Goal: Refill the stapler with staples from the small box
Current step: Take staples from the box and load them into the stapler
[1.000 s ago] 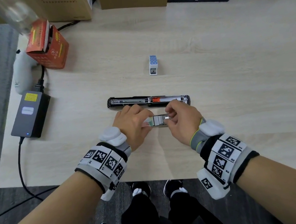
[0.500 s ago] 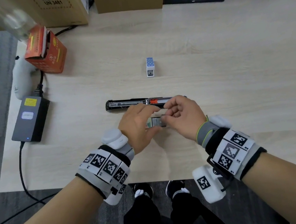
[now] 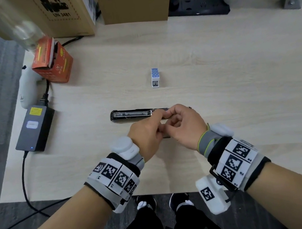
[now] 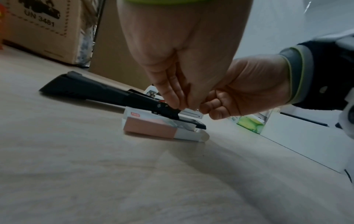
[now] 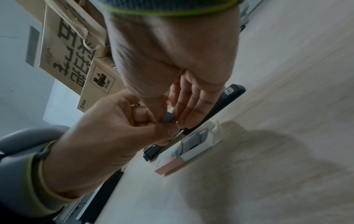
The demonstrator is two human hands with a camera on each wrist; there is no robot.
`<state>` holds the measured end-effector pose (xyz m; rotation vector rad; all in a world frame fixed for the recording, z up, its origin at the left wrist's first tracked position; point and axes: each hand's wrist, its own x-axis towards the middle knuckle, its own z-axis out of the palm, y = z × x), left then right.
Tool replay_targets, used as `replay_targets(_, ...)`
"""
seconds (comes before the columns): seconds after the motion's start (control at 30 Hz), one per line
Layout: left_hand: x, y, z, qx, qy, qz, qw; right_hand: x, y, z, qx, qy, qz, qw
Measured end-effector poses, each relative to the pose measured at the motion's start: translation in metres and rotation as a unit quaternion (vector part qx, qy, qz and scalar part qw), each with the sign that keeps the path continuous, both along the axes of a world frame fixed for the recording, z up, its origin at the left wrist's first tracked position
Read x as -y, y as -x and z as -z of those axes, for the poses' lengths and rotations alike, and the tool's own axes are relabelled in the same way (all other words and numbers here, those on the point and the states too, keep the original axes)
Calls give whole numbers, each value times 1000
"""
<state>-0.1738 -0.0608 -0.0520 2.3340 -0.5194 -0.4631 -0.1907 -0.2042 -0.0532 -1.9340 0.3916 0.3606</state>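
A black stapler (image 3: pixel 132 114) (image 4: pixel 91 91) lies opened flat on the wooden table (image 3: pixel 239 80). Both hands meet over its right half. My right hand (image 3: pixel 174 116) (image 5: pixel 170 112) pinches a short grey strip of staples (image 5: pixel 168 118) between thumb and forefinger. My left hand (image 3: pixel 155 121) (image 5: pixel 159 127) pinches the same strip from the other side. The small pink and white staple box (image 4: pixel 153 127) (image 5: pixel 172 160) lies open on the table just below the hands. It is almost hidden in the head view.
A small blue and white box (image 3: pixel 156 78) stands beyond the stapler. At the left sit an orange carton (image 3: pixel 53 62), a white device (image 3: pixel 27 88) and a black power adapter (image 3: pixel 33 129) with its cable. Cardboard boxes (image 3: pixel 62 11) and a power strip (image 3: pixel 198 7) line the back.
Both hands rose from the open staple box and moved away from me to the stapler's right half, carrying the strip. The right wrist turned over.
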Motion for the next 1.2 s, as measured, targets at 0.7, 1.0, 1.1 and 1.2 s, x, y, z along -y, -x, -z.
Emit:
replay_targets(0.7, -9, -53, 15, 108, -7, 11, 994, 39, -32, 10, 161, 173, -107, 966)
replay_targets(1.0, -5, -59, 30, 74, -68, 24, 995, 38, -32, 23, 158, 199, -141, 957)
replay_targets(1.1, -6, -60, 31, 61, -70, 36, 995, 38, -30, 22, 159, 194, -144, 957)
replay_targets(1.2, -7, -61, 31, 50, -66, 44, 996, 36, -30, 22, 155, 199, -139, 958)
